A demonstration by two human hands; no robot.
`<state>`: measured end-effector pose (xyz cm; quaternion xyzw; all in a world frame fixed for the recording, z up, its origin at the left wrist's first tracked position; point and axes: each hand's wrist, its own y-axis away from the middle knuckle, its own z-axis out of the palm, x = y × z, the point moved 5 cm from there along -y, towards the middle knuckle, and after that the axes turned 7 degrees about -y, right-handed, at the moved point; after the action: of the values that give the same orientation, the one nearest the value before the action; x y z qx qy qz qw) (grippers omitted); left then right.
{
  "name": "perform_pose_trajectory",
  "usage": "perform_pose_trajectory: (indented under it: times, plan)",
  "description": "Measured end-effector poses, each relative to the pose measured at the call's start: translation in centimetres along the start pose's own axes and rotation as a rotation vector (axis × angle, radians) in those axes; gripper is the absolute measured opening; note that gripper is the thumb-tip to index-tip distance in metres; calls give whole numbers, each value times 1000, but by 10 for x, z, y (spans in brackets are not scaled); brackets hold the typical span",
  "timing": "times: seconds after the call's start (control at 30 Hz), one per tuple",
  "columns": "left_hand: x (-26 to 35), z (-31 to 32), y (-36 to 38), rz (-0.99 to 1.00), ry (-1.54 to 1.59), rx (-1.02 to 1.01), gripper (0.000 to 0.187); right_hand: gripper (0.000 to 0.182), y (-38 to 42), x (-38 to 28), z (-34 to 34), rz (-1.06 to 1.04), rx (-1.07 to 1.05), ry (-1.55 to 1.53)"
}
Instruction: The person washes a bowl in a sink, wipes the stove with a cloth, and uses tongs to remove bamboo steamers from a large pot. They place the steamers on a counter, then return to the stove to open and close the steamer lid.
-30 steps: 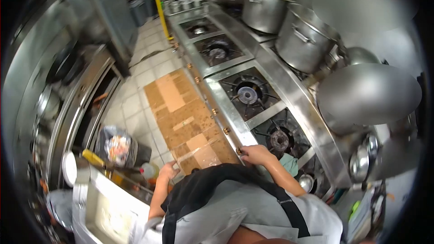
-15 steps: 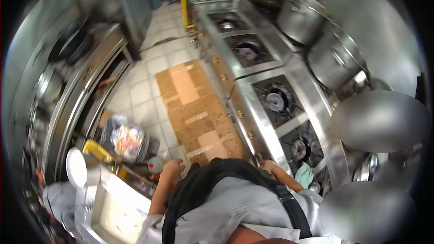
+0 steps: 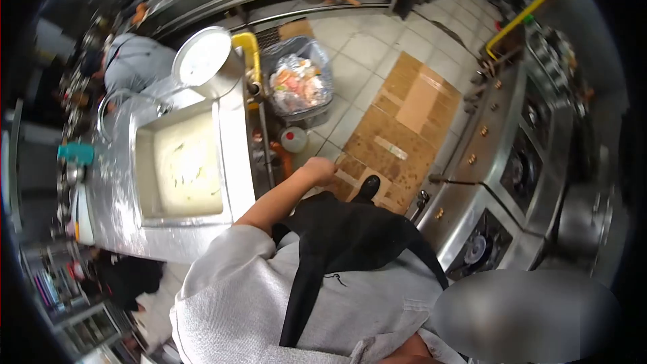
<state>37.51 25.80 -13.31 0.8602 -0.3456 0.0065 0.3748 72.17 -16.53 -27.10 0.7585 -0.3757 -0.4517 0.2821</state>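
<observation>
My left hand [image 3: 319,170] is in front of my body over the floor, its fingers curled, and whether anything is in them is too small to tell. It is nearest to a white jug with a red cap [image 3: 294,139] beside the sink counter. My right hand does not show. Left of my forearm is a sink [image 3: 143,182] holding whitish liquid with green bits. A large pot with a white top [image 3: 204,58] stands at the sink's far corner. My black shoe [image 3: 367,189] is on the cardboard [image 3: 397,121].
A lined bin [image 3: 329,87] full of scraps stands past the sink, by a yellow bucket [image 3: 249,54]. On the right is a stove [image 3: 472,212] with burners. A person in grey [image 3: 138,61] bends behind the sink; a dark-clothed person [image 3: 128,276] is at lower left.
The view has turned left, bringing the sink nearer the centre and the stove to the right edge. My left hand has swung forward, and my right hand has left the view.
</observation>
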Motion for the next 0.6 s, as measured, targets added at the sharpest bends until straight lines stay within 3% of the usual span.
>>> perform_pose_trajectory:
  times: [0.2, 0.33, 0.4, 0.47, 0.57, 0.6]
  plan:
    - [-6, -37, 6, -135, 113, 144, 32, 26, -95, -75, -74, -275, -70, 46]
    - [-46, -120, 56, -388, 258, 1073, 21, 24, -131, -126, -113, -363, -68, 4]
    - [-77, -155, 98, -612, 362, 1270, 22, 21, -143, -145, -133, -245, -11, -35]
    - [-116, -168, 132, -769, 500, 1299, 24, 20, -152, -167, -141, -244, -41, 67]
    - [-163, -162, 171, -904, 555, 1474, 32, 22, -158, -185, -145, -315, -34, -16]
    - [-199, -140, 173, -878, 777, 1553, 38, 22, -153, -195, -143, -301, -28, 12]
